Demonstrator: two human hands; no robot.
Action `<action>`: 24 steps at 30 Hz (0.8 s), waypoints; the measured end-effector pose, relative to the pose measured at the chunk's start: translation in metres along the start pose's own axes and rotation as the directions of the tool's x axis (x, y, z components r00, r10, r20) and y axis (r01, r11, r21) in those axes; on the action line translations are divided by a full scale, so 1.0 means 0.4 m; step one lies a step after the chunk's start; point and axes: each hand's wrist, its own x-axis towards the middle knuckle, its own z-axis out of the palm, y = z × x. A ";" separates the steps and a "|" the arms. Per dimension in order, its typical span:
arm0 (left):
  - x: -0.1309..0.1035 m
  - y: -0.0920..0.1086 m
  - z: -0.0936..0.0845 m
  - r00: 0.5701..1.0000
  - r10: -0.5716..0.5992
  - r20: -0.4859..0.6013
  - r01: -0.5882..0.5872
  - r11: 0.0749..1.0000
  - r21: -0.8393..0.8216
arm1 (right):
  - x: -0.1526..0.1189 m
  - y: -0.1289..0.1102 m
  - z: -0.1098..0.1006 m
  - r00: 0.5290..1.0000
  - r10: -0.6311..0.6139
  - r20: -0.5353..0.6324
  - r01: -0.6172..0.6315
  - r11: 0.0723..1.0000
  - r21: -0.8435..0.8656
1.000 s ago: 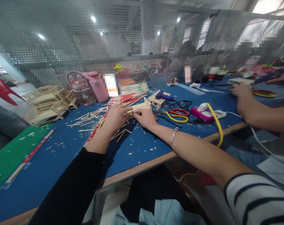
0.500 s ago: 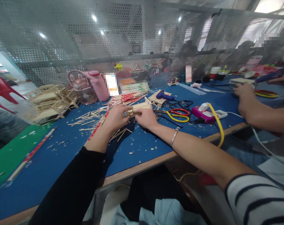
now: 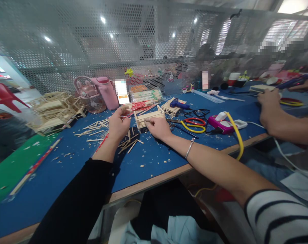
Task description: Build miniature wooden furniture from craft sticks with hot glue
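Note:
A small wooden-stick model (image 3: 141, 117) with an upright frame at its left end rests on the blue table in front of me. My right hand (image 3: 159, 128) is closed at its near side, thumb and finger pinching the front edge; the exact grip is partly hidden by the knuckles. To the left of the model, and apart from it, my left hand (image 3: 119, 124) hovers with thumb and fingers spread, and I see nothing between them. Loose wooden sticks (image 3: 130, 144) lie below and beside my left hand.
A blue glue gun (image 3: 179, 104) lies on another stick piece behind the model. Scissors (image 3: 193, 125) and a purple power strip (image 3: 220, 124) are to the right. Finished stick models (image 3: 54, 110) and a pink bottle (image 3: 107, 93) stand left. A co-worker's hand (image 3: 269, 101) works far right.
My left hand has let go of the model's left end and moved left, leaving the end frame visible. My right hand has stayed at the model.

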 end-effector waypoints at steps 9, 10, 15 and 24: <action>-0.002 -0.005 0.016 1.000 0.026 0.015 -0.026 0.999 -0.026 | 0.005 0.000 -0.001 1.000 -0.025 -0.011 0.025 0.999 -0.021; 0.000 -0.007 0.015 1.000 0.015 -0.013 -0.015 1.000 -0.024 | 0.005 0.001 -0.003 1.000 -0.020 -0.019 0.019 0.999 -0.030; 0.002 -0.029 -0.005 0.978 -0.080 -0.191 0.077 0.997 -0.023 | 0.012 0.019 -0.047 0.985 0.000 -0.174 0.001 1.000 0.007; -0.044 0.069 -0.034 0.961 0.262 -0.085 -0.248 0.958 0.146 | 0.035 0.025 -0.109 0.981 -0.001 -0.192 0.105 0.840 0.533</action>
